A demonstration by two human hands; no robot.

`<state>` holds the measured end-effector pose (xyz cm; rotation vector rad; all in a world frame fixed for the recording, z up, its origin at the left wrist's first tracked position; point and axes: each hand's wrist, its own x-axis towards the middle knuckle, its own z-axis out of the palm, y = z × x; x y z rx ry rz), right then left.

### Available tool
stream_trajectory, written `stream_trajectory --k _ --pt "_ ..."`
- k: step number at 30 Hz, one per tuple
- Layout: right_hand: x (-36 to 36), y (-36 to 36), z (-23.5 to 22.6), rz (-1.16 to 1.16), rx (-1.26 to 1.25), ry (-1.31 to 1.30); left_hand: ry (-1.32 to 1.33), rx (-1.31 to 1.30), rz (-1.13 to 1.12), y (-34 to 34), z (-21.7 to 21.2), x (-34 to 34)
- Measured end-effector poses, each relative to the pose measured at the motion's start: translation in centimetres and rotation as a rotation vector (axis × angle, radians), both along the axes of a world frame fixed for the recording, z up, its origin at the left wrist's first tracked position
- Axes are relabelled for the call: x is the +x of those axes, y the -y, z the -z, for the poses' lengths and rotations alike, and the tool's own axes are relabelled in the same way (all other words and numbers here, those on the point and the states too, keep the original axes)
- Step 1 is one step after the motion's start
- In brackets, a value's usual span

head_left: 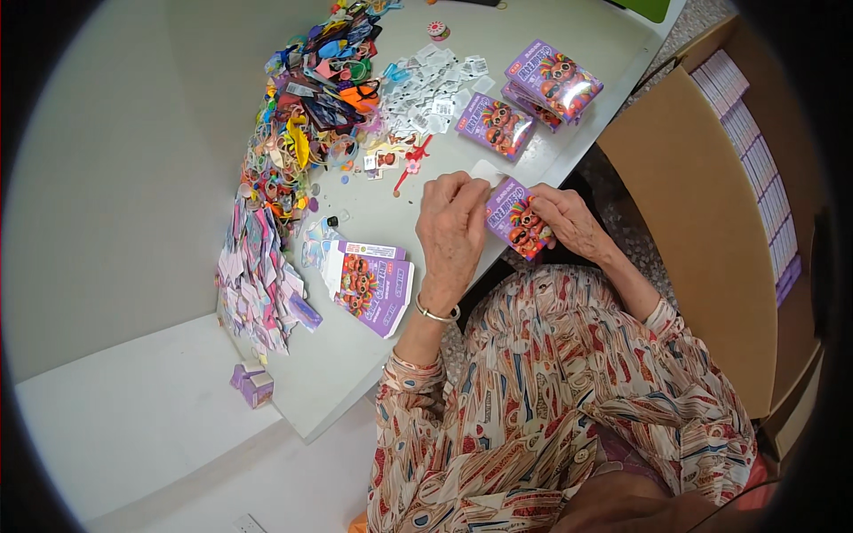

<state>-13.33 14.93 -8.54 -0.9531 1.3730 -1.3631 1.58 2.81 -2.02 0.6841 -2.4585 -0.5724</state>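
Note:
Both my hands grip a small purple printed box (519, 222) at the table's near edge. My left hand (451, 226) covers its left end, with a white flap showing past the fingers. My right hand (570, 222) pinches the right end. A metal bangle sits on my left wrist. Flat unfolded purple cartons (371, 282) lie just left of my left forearm.
Finished purple boxes (496, 124) and a stack of them (553, 82) sit at the far right of the white table (355, 373). A heap of colourful small items (311, 98), white packets (435, 89) and shiny leaflets (258, 275) lie left. A cardboard carton (702, 222) of boxes stands right.

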Motion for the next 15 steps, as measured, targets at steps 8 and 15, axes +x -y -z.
stream_trajectory --k 8,15 --pt "-0.4 -0.2 0.3 0.020 -0.005 -0.021 -0.076 0.311 -0.059 3.2 -0.7 1.0" --pt "-0.4 0.1 0.5 0.035 0.009 -0.022 0.319 -0.131 -0.447 9.0 5.1 2.4"
